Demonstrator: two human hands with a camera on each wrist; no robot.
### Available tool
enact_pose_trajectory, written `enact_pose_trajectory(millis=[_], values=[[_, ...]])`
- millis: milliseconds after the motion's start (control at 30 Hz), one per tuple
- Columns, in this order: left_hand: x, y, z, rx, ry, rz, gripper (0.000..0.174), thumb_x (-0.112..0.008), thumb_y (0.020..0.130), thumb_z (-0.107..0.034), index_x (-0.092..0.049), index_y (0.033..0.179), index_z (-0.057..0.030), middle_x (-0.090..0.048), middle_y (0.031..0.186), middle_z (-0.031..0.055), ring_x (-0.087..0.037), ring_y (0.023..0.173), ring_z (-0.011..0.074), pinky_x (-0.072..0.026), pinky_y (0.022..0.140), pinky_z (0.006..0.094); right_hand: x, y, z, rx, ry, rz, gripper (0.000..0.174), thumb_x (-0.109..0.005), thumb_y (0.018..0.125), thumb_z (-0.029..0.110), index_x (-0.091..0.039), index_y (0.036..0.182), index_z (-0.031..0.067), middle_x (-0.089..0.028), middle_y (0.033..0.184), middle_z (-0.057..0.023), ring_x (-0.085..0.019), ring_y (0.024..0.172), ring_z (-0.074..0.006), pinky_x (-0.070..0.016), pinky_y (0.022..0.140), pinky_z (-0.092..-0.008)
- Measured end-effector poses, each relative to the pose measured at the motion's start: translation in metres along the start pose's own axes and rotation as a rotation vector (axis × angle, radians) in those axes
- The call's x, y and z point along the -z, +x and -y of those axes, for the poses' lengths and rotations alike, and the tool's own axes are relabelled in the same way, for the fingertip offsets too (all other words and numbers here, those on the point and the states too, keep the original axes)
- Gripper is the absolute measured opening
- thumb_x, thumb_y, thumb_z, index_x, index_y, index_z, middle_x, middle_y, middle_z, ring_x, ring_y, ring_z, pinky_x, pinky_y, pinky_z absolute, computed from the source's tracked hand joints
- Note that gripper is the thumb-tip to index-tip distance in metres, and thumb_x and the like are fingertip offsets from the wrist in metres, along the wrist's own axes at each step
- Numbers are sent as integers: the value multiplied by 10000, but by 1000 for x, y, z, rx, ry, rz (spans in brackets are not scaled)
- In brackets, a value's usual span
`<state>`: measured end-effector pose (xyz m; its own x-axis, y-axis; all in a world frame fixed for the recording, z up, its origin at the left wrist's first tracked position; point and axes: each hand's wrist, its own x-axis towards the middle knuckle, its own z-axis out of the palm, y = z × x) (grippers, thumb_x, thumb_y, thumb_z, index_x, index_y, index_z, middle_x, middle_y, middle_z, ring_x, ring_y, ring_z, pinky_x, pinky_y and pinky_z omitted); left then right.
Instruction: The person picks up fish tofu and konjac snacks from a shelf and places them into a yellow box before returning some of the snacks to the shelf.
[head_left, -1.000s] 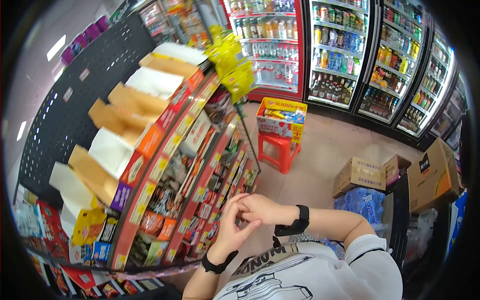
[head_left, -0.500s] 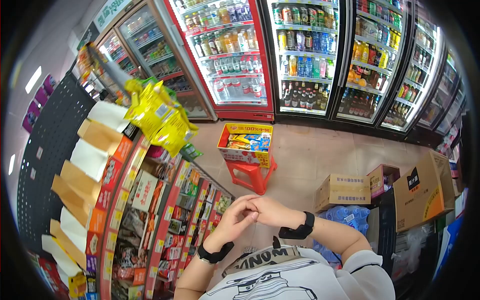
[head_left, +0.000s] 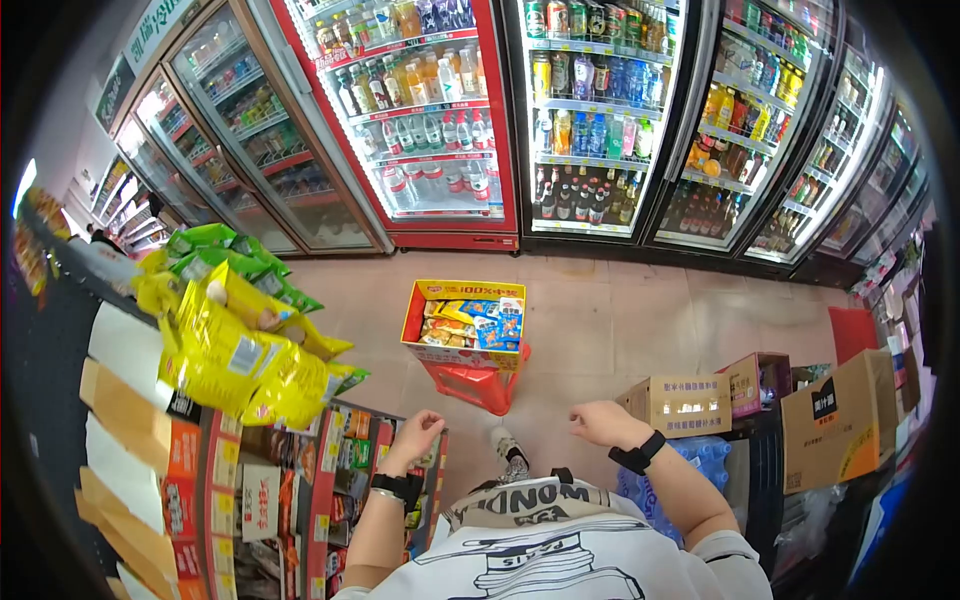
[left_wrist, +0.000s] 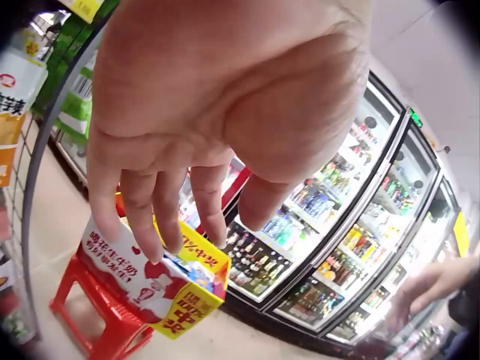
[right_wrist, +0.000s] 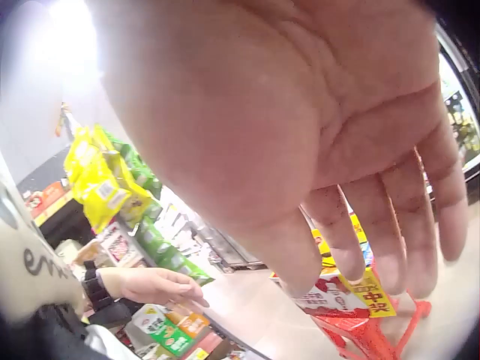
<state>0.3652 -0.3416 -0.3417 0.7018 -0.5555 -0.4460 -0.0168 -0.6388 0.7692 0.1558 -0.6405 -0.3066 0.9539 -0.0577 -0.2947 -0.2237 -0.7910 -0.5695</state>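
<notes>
Both hands hang apart in front of the body with nothing in them. In the head view my left hand [head_left: 416, 438] is beside the lower shelves, its fingers loosely bent. My right hand [head_left: 606, 424] hovers to the right, near a cardboard box. The left wrist view shows the left hand [left_wrist: 225, 112] from the palm side, fingers extended and relaxed; from the right wrist, the right hand [right_wrist: 300, 135] looks much the same. Ahead, between them, a yellow and red carton [head_left: 412, 330] of snack packets [head_left: 480, 322] rests on a red plastic stool [head_left: 482, 388].
Lit drink fridges [head_left: 505, 150] line the far wall. Yellow snack bags [head_left: 240, 350] hang at the left, above snack shelves [head_left: 325, 480]. Cardboard boxes [head_left: 690, 405] and shrink-wrapped bottles [head_left: 690, 475] stand at the right. A tiled floor [head_left: 590, 340] lies ahead.
The hands were together, one touching the other; now they are apart. The view has swung leftward and closer to the fridges and the stool with its carton.
</notes>
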Motion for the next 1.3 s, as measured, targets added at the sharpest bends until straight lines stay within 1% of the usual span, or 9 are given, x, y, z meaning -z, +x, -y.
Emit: enact_pose_trajectory(millis=[267,500,633,800,900,967,1133,1200,1300], values=[[20,89,31,59,-38,82,287,-595,818,-212,-581,995,14,-632,894,109,-598,840,186,-467,756,308,16,71,-47,-340,18,94,304,-603,765,230,-597,995,32,-616,948,-174,-575,904,-333,-459,778,-404],[27,113,35,50,-98,48,239,-591,825,-179,-582,975,5,-630,901,93,-592,846,173,-463,757,291,8,156,-75,-194,101,211,272,-593,768,223,-600,954,24,-629,871,-174,-601,826,-313,-473,729,-379],[30,98,48,236,-211,30,279,-574,853,-215,-559,1037,-5,-604,950,66,-559,872,137,-449,773,270,5,231,-88,-93,117,275,251,-572,767,186,-596,950,16,-628,866,-180,-596,819,-330,-472,729,-390],[25,73,45,385,-289,-119,301,-590,834,-220,-560,1019,16,-613,970,106,-581,895,173,-451,792,301,-17,334,-106,228,-187,129,152,-540,732,100,-603,851,29,-608,847,-172,-589,827,-318,-473,727,-424],[12,62,57,526,-302,-198,306,-564,859,-246,-555,1043,-1,-592,941,64,-560,854,150,-439,777,285,-28,376,-105,343,-341,294,164,-521,755,103,-617,883,66,-570,961,-111,-538,941,-283,-455,763,-413],[-5,62,81,579,-313,-210,313,-567,852,-261,-562,1025,0,-602,939,83,-570,873,169,-445,772,294,-37,391,-101,369,-349,357,158,-523,750,90,-614,876,59,-568,948,-110,-531,951,-278,-458,772,-414],[-30,97,50,564,-344,-265,286,-580,843,-256,-587,981,-6,-619,895,96,-581,866,183,-454,769,304,-69,406,-118,473,-528,526,158,-527,748,106,-615,878,87,-563,940,-85,-516,966,-252,-431,783,-393],[-39,118,37,554,-348,-270,267,-582,842,-238,-589,978,-8,-625,886,96,-587,845,187,-459,761,308,-73,407,-124,535,-572,411,160,-500,786,170,-643,835,117,-592,891,-48,-513,967,-211,-392,795,-364],[-47,154,10,576,-332,-171,231,-574,853,-198,-574,998,-17,-601,921,72,-562,864,157,-444,784,283,-70,413,-124,635,-513,397,152,-594,690,156,-619,818,79,-574,913,-54,-491,968,-225,-390,805,-363]])
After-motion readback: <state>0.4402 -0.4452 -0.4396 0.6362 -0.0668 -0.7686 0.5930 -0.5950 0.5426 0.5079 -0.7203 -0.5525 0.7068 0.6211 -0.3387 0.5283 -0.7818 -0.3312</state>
